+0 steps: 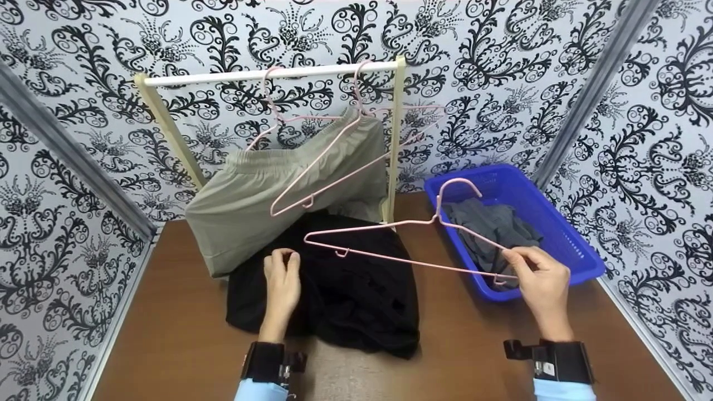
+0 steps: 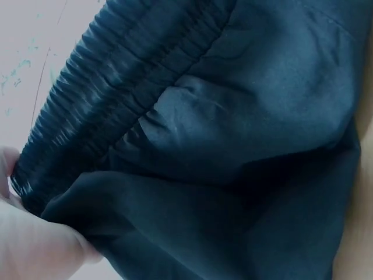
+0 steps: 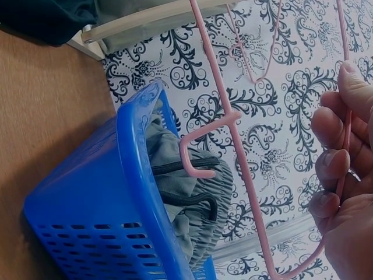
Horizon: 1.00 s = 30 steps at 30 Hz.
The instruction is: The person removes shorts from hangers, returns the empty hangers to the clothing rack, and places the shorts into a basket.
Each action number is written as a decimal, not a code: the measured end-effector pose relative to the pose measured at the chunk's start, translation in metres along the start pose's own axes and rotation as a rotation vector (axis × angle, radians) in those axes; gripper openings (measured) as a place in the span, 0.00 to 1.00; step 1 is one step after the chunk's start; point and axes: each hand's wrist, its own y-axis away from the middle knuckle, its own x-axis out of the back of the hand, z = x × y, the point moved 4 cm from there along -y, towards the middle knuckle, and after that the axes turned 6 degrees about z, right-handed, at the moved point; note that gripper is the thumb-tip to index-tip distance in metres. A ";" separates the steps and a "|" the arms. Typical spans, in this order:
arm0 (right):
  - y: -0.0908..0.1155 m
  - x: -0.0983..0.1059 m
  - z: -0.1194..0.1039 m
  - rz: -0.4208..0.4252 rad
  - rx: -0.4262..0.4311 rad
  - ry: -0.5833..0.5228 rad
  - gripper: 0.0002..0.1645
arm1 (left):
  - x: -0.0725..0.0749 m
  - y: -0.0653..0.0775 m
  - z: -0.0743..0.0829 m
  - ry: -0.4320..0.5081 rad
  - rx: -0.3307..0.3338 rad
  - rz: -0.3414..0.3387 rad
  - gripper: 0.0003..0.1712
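Observation:
My left hand (image 1: 283, 287) grips the edge of the black shorts (image 1: 362, 317), which lie bunched on the table. In the left wrist view, thumb and fingers pinch one end of their gathered elastic waistband (image 2: 111, 87). My right hand (image 1: 540, 284) holds a bare pink hanger (image 1: 438, 210) by its right end, the hook pointing up. In the right wrist view, the fingers curl round the end of the hanger (image 3: 242, 154), and a small side hook sticks out from its bar. The hanger's left end overlaps the black shorts in the head view.
Behind the black shorts stands a small rack with a white rod (image 1: 317, 72), from which grey-green shorts (image 1: 250, 206) hang on pink hangers. A blue basket (image 1: 568, 239) on the right contains a dark grey garment (image 1: 496, 228) with black drawstrings. Patterned walls enclose the brown table (image 1: 167, 345).

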 end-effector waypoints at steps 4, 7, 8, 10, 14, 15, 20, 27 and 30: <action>0.001 -0.001 0.012 0.006 0.005 0.017 0.06 | -0.002 0.000 0.001 -0.011 -0.042 -0.007 0.15; 0.002 -0.002 0.025 0.009 0.012 0.019 0.07 | -0.004 0.001 0.001 -0.026 -0.072 -0.010 0.17; 0.002 -0.003 0.028 0.008 0.014 0.018 0.07 | -0.004 0.001 0.002 -0.035 -0.087 -0.005 0.17; 0.003 -0.003 0.032 0.003 0.018 0.013 0.07 | -0.004 0.001 0.002 -0.058 -0.118 0.002 0.18; 0.004 -0.006 0.032 -0.015 0.020 0.013 0.05 | -0.004 0.001 0.003 -0.103 -0.175 0.013 0.21; 0.004 -0.007 0.032 -0.018 0.019 0.011 0.05 | -0.004 0.001 0.004 -0.112 -0.185 0.011 0.22; 0.006 -0.014 0.030 -0.015 0.032 -0.004 0.08 | -0.002 0.001 0.008 -0.151 -0.230 0.006 0.28; 0.007 -0.022 0.005 -0.032 0.059 -0.005 0.08 | 0.005 0.002 0.022 -0.155 -0.296 -0.027 0.36; 0.006 -0.024 -0.008 -0.040 0.075 -0.029 0.08 | 0.008 0.003 0.030 -0.154 -0.329 -0.042 0.38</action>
